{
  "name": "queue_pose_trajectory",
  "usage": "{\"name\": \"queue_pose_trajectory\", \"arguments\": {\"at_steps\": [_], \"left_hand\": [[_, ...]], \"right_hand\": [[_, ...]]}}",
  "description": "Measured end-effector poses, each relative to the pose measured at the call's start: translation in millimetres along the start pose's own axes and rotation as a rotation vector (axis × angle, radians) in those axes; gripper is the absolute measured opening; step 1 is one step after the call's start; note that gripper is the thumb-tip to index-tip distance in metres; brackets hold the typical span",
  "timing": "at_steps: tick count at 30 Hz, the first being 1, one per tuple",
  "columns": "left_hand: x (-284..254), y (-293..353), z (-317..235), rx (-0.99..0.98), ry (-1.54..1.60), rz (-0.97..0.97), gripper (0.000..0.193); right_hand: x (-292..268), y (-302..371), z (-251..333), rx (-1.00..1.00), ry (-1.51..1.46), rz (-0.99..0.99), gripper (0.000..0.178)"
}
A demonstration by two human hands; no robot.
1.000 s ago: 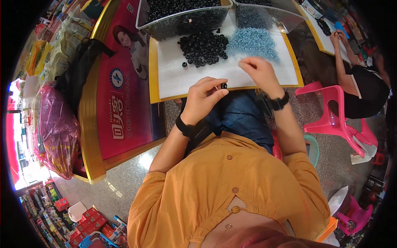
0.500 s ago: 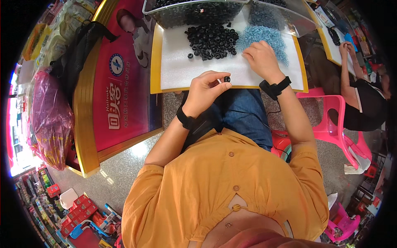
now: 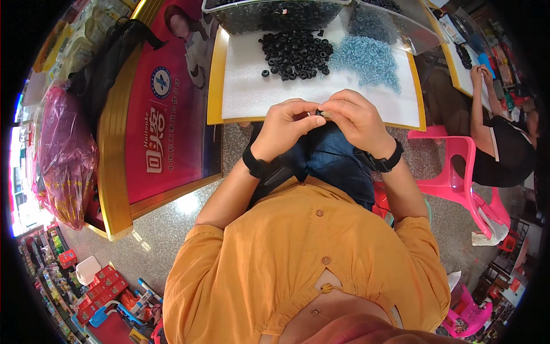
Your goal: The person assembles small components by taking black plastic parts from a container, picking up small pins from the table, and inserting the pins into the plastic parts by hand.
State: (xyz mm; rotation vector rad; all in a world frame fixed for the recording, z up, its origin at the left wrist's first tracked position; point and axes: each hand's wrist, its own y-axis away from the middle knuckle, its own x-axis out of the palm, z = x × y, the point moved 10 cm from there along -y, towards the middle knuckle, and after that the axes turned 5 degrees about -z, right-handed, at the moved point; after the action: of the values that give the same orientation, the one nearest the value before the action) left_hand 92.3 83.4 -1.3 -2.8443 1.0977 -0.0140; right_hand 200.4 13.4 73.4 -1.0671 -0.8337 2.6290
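Table: white top with a yellow edge [image 3: 246, 98], in front of the person's lap.
Left bin: clear [image 3: 240, 23], at the table's far side, loaded with black pieces; the upper edge of the view cuts it off.
Right bin: clear [image 3: 421, 31], beside it; dark pieces show toward its top.
Black pile: loose rings [image 3: 295, 54] on the table, before the left bin.
Blue pile: tiny beads [image 3: 366, 60], touching the black pile's right side.
Left hand: thumb and forefinger nearly together [image 3: 285, 127], holding a ring.
Right hand: fingertips narrowed at that ring [image 3: 358, 120]; whether they grip anything, I cannot tell.
Ring: black [image 3: 319, 113], between the hands at the table's near edge, mostly covered; its facing and axis cannot be told.
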Motion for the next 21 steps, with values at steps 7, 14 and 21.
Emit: {"name": "queue_pose_trajectory", "arguments": {"at_steps": [7,14,21], "left_hand": [[-1.1,4.3,15.5,-0.165,0.184,0.013,0.025],[0.6,1.8,14.4,-0.186,0.22,0.013,0.025],[-2.3,-1.9,14.3,-0.165,0.332,0.012,0.025]], "right_hand": [[4.4,2.9,9.6,-0.005,0.013,0.032,0.027],[3.9,5.2,8.8,-0.056,0.108,-0.071,0.031],[9.7,-0.9,-1.3,0.018,0.018,-0.04,0.028]]}}
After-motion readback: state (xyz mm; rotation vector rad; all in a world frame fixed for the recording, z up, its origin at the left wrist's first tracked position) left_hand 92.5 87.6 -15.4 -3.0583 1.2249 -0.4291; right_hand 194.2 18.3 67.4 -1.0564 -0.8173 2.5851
